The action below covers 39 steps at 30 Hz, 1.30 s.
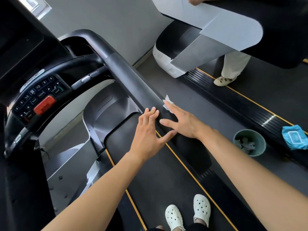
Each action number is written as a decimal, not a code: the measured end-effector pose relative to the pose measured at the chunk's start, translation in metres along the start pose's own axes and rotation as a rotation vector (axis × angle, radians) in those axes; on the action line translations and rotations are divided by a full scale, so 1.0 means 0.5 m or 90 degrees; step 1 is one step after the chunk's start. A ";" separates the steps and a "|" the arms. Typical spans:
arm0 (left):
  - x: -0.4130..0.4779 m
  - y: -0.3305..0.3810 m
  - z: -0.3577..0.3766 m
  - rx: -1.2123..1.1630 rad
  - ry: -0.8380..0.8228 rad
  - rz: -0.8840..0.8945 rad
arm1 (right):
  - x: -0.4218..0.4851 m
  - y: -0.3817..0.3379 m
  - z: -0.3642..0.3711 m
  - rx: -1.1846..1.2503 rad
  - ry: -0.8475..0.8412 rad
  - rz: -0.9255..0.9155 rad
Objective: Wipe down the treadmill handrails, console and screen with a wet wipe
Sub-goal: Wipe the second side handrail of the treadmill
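Now the right grip [183, 121] is released, its straight fingers pressing the white wet wipe [167, 102] flat against the dark right handrail [133, 75], partway along it. Just beside it the left grip [148, 135] is released too, fingertips touching the same rail. The console [38, 95] is off to the left. A green bin [260, 147] and a blue wipe pack [295, 136] lie to the right.

White wet wipe [167, 102], crumpled, lies against the outer edge of the dark matte handrail [133, 77], towards its near end.
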<state>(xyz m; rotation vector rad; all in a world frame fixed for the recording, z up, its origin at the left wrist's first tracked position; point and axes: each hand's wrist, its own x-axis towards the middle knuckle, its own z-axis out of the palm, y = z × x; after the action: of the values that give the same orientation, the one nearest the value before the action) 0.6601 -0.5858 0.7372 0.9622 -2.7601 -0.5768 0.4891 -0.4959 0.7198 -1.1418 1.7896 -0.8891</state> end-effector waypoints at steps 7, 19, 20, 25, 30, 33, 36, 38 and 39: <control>-0.012 0.010 -0.007 0.005 -0.020 0.002 | -0.022 -0.028 0.005 -0.003 0.028 0.025; -0.058 0.032 0.036 -0.004 0.039 0.101 | -0.169 -0.027 0.050 -0.081 0.148 0.062; -0.068 0.034 0.039 0.002 0.039 0.138 | -0.165 -0.030 0.057 -0.087 0.160 0.070; -0.117 0.040 0.055 0.018 0.029 0.206 | -0.235 0.005 0.102 -0.035 0.229 0.076; -0.149 0.052 0.069 0.051 0.038 0.199 | -0.309 0.032 0.137 -0.030 0.254 0.116; -0.164 0.063 0.076 0.069 0.035 0.174 | -0.280 0.022 0.125 -0.046 0.246 0.109; -0.174 0.068 0.083 0.076 0.032 0.167 | -0.237 0.003 0.114 -0.107 0.241 0.052; -0.177 0.074 0.088 0.073 0.028 0.153 | -0.227 0.010 0.117 -0.128 0.251 0.014; -0.178 0.078 0.092 0.072 0.028 0.140 | -0.232 0.021 0.123 -0.134 0.258 -0.006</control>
<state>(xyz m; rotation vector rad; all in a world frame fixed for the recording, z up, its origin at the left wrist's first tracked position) 0.6950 -0.4879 0.7090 0.6690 -2.8326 -0.3640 0.5705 -0.3924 0.7150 -1.1590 2.2524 -1.0107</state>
